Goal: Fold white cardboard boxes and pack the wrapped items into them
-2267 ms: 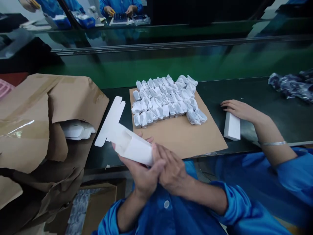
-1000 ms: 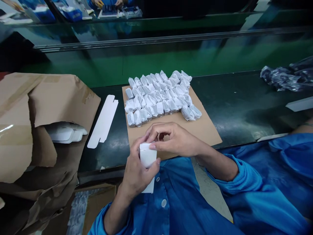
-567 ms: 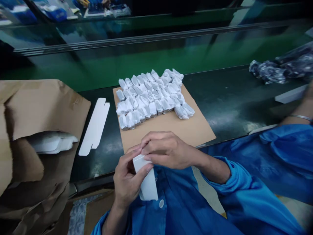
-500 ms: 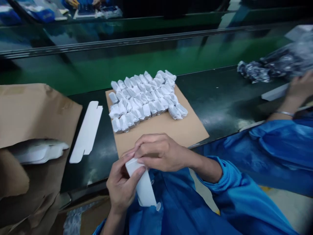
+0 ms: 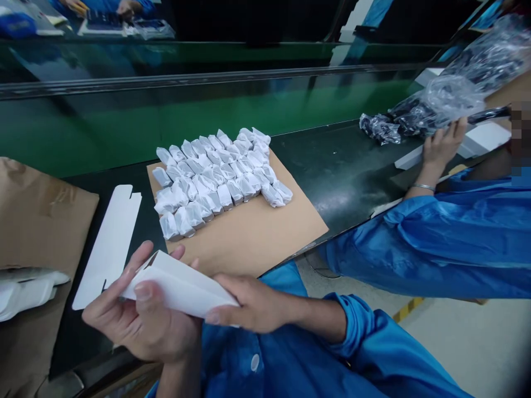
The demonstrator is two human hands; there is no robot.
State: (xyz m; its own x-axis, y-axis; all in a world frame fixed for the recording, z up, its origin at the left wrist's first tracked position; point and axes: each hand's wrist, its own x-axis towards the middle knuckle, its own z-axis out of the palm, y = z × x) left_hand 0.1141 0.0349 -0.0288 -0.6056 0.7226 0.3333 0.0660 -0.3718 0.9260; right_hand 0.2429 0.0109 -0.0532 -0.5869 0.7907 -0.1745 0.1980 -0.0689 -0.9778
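Note:
A long white cardboard box point(image 5: 182, 284) lies tilted across my two hands, over the front edge of the bench. My left hand point(image 5: 145, 320) cradles its left end, the thumb on the near side and the fingers behind. A dark gap shows at that end, near the upper edge. My right hand point(image 5: 253, 304) pinches the other end between thumb and fingers. Just beyond, several small paper-wrapped pieces point(image 5: 215, 177) stand in rows on a brown cardboard sheet point(image 5: 249, 243). A flat white carton blank point(image 5: 110, 243) lies left of the sheet.
At the left stands a brown carton point(image 5: 41, 210) with white folded blanks point(image 5: 29, 290) inside. To the right, a co-worker's hand point(image 5: 443, 149) touches plastic-wrapped dark items point(image 5: 418, 113) beside white boxes. A green-sided ledge point(image 5: 207, 113) runs along the back of the dark bench point(image 5: 327, 177).
The white box has turned from near upright to lying sideways. My right hand has moved from its top end to the opposite end. The view has shifted right.

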